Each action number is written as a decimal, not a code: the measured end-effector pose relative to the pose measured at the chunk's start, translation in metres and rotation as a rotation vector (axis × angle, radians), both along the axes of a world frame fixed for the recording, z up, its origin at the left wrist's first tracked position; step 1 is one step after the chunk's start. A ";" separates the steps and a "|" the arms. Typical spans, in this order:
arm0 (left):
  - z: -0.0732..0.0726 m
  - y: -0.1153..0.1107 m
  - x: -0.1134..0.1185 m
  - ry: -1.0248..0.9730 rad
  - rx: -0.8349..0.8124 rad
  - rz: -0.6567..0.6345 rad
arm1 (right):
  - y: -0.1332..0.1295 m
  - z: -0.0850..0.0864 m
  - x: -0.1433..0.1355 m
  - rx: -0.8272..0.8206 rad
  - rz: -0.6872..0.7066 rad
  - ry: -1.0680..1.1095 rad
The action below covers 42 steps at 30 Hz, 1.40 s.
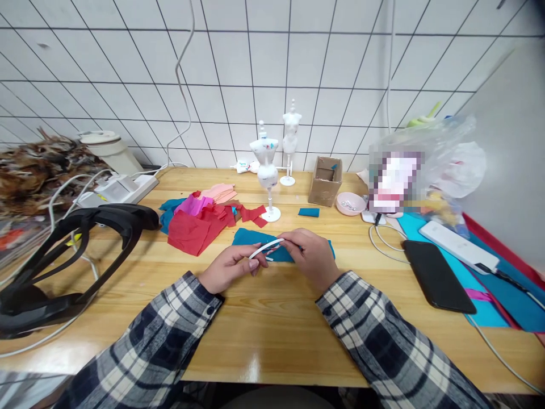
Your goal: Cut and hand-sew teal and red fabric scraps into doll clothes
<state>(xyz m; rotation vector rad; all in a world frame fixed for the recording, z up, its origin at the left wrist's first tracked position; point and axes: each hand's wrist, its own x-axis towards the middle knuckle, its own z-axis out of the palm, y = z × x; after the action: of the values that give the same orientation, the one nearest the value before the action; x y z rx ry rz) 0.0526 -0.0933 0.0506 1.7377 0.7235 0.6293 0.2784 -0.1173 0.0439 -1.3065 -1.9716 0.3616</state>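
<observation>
Along the far side, a white tiled wall point(230, 57) rises behind a wooden table point(264, 329). On the near left of the table lies a bulky black frame point(145, 216), and on the right a stack of coloured sheets point(517, 304). Left of the middle is a loose heap of cloth scraps point(193, 230), mostly red, with pink, magenta and teal among them. Two white dress forms stand upright near the wall, the near form point(268, 175) a little left of the far form point(291, 133). Folded-looking teal cloth point(251, 237) lies flat just beyond the hands. A black phone point(438, 278) is on the right; farther back stand an open cardboard box point(325, 184) and, just right of it, a pink bowl point(349, 212) holding small pale bits. A little teal piece point(309, 212) lies near the box.

Both hands work in the middle, above the table. The left hand point(227, 267) pinches one end of a thin white strip point(264, 247) with thumb and fingers; the right hand point(313, 255) has the other end in a closed fingertip grip. Between them the strip bows upward in a shallow arc. It should be very light, and the smooth curve suggests something springy rather than limp, perhaps slick. Pinching close to each end looks best, with gentle force, since hard bending might crease it.
</observation>
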 end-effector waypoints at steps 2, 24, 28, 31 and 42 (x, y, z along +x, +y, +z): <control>0.000 0.000 0.000 -0.024 0.002 -0.003 | 0.000 0.000 0.000 -0.002 0.000 0.006; -0.009 -0.004 0.008 0.275 0.502 0.024 | -0.011 0.002 -0.020 -0.033 0.095 0.292; -0.011 -0.004 0.010 0.297 0.457 -0.016 | -0.012 -0.001 -0.020 0.087 0.071 0.216; -0.013 -0.002 0.010 0.368 0.497 -0.020 | -0.011 -0.001 -0.021 0.101 0.055 0.183; -0.015 0.000 0.010 0.503 0.558 0.025 | -0.010 -0.005 -0.024 0.044 0.084 0.139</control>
<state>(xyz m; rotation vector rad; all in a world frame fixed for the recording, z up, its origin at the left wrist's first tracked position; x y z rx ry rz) 0.0630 -0.0936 0.0355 2.4546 0.9766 0.4310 0.2543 -0.1272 0.0389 -1.1427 -1.9103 0.4356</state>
